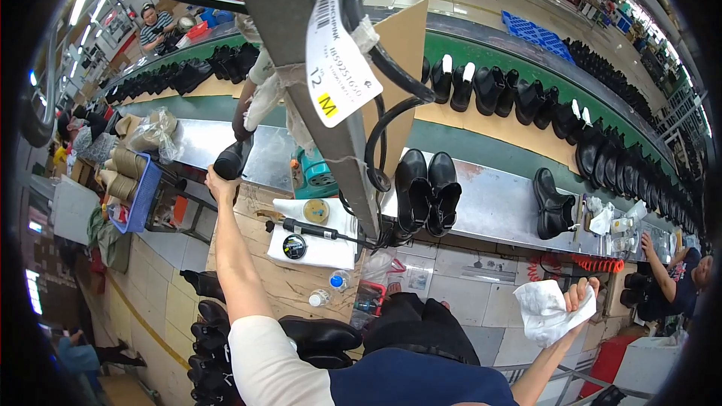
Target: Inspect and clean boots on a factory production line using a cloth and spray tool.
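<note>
Out to the left, my left hand [220, 185] is closed around a black boot [230, 161], held over the edge of the metal-topped bench. Part of the boot is hidden by the hand. My right hand [577, 298], raised at the right, grips a crumpled white cloth [543, 313] that hangs from its fingers. Between the hands, on a wooden board [259, 271], lies a white cloth pad [331, 254]. A black-handled tool with a cord [316, 230], a round black tin [294, 246] and a round yellowish tin [317, 211] rest on it.
Several black boots [489, 90] line the green conveyor [466, 53]. A pair of boots [427, 192] and a single boot [553, 203] stand on the bench. A grey post [323, 105] with tags rises ahead. A blue basket [139, 195] is left; a co-worker [681, 282] sits right.
</note>
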A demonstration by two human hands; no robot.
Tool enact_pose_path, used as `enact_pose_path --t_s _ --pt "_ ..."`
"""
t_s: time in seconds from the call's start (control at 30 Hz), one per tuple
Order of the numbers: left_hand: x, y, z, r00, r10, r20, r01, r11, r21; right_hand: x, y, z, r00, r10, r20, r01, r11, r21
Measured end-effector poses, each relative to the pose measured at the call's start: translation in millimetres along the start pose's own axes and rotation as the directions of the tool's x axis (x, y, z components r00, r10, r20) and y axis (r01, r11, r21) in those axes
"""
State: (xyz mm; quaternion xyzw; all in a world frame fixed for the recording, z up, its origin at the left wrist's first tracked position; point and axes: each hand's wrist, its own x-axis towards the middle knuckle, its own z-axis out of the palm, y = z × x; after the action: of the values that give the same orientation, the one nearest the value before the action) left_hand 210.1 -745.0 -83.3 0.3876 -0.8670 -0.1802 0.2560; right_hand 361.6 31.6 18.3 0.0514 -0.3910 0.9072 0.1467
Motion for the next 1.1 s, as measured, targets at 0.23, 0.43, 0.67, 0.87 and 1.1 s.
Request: enact_pose_path --t_s 0.23,0.43,0.67,0.87,1.1 --pt "-16.1 -5.0 -22.3 0.991 0.125 -0.047 -0.127 0.991 -0.036 1.7 -1.8 -17.1 0.999 0.017 0.031 -0.017 0.999 0.031" --pt "-83.9 -32.3 -76.9 0.965 0.148 -0.215 -0.149 0.989 0.01 13.9 1.0 -32.9 0.994 0.112 -0.014 -0.108 0.98 0.169" --pt "-245.2 74.5 -183.3 0.843 -0.056 0.535 0.411 0.708 -0.573 33.7 -42.0 -103.3 0.994 0.112 -0.012 -0.104 0.959 0.264" --pt "-381.3 184.5 -152.6 0.695 0.318 0.645 0.565 0.314 -0.763 67.5 -92.9 -193.6 0.985 0.151 0.088 -0.174 0.875 0.451" --pt "-511.3 472.9 -62.2 0.413 0.663 0.624 0.884 -0.127 -0.45 64.0 -143.7 -256.5 0.992 0.118 -0.049 -0.094 0.933 0.348"
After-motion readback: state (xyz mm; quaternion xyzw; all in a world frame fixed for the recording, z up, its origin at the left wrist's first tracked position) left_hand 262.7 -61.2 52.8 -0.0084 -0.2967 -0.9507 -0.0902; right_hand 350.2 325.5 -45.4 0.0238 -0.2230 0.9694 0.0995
